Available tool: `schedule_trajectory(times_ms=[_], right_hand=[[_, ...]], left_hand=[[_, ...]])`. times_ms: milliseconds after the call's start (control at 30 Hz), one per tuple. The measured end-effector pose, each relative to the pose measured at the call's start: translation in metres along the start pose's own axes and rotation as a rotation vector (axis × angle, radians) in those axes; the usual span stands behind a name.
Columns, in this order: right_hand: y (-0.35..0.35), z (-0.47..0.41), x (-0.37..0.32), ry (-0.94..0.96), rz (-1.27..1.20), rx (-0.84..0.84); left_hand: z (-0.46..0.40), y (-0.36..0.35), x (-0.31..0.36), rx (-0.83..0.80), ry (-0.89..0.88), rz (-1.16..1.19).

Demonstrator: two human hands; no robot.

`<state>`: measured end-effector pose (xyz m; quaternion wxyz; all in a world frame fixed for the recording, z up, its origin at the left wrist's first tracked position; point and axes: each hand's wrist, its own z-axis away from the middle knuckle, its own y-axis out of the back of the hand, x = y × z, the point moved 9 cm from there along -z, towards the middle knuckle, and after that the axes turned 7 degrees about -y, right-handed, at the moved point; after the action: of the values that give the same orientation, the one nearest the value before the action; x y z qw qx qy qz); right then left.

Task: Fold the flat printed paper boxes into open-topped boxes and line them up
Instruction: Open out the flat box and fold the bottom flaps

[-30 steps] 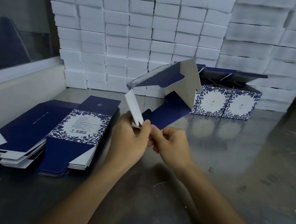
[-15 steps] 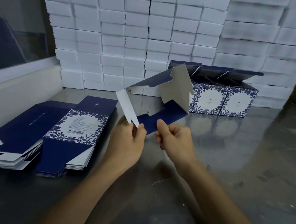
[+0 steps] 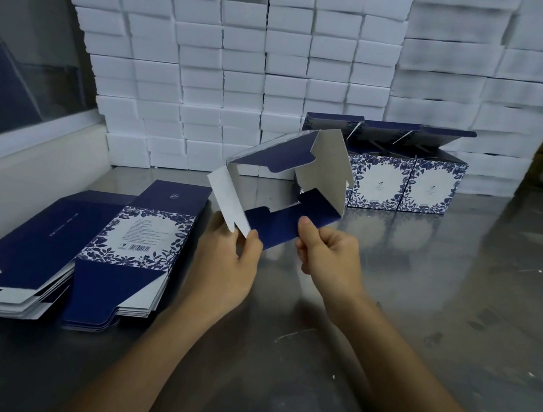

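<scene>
Both hands hold a half-opened printed paper box (image 3: pixel 286 187) up over the steel table (image 3: pixel 458 299), its sleeve tilted with the open end toward the camera, white inside and dark blue outside. The left hand (image 3: pixel 227 269) pinches the white end flap (image 3: pixel 227 200) between thumb and fingers at its lower corner. The right hand (image 3: pixel 329 251) pinches the near blue panel between thumb and curled fingers. A second ago the two hands were touching, pinched together at the same corner; now they stand apart and the sleeve has spread wider, with the blue lower panel showing between them. The box also sits lower and closer to the row behind it.

Left of the hands lie two stacks of flat boxes: one with the floral printed panel (image 3: pixel 134 243) facing up, and beside it a plain blue stack (image 3: pixel 33 243), fanned at the near end. Behind the held box, a row of folded boxes (image 3: pixel 407 185) stands against a wall of white foam blocks (image 3: pixel 247 64), lids up; there seem to be three, though the leftmost is mostly hidden.
</scene>
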<state>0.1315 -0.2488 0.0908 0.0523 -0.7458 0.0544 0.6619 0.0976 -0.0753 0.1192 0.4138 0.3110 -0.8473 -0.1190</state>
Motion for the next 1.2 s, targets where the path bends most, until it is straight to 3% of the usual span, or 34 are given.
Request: schedule_trajectory(times_ms=[433,600,833,1067,1200], right_hand=[[0.017,-0.007,0.003,-0.009,-0.063,0.08],[0.036,-0.006,-0.006,0.107,0.084,0.256],[0.012,-0.007,-0.018,0.294,0.049,0.015],[-0.003,0.007,-0.024,0.441,0.268,-0.081],[-0.01,0.009,-0.029,0.456,0.234,-0.156]], left_hand=[[-0.002,0.015,0.007,0.09,-0.057,-0.079],[-0.003,0.02,0.001,0.111,-0.011,-0.088],[-0.003,0.018,-0.002,0.052,0.013,-0.062],[-0.003,0.019,-0.018,0.023,0.273,0.446],[-0.005,0.019,-0.012,0.058,0.336,0.692]])
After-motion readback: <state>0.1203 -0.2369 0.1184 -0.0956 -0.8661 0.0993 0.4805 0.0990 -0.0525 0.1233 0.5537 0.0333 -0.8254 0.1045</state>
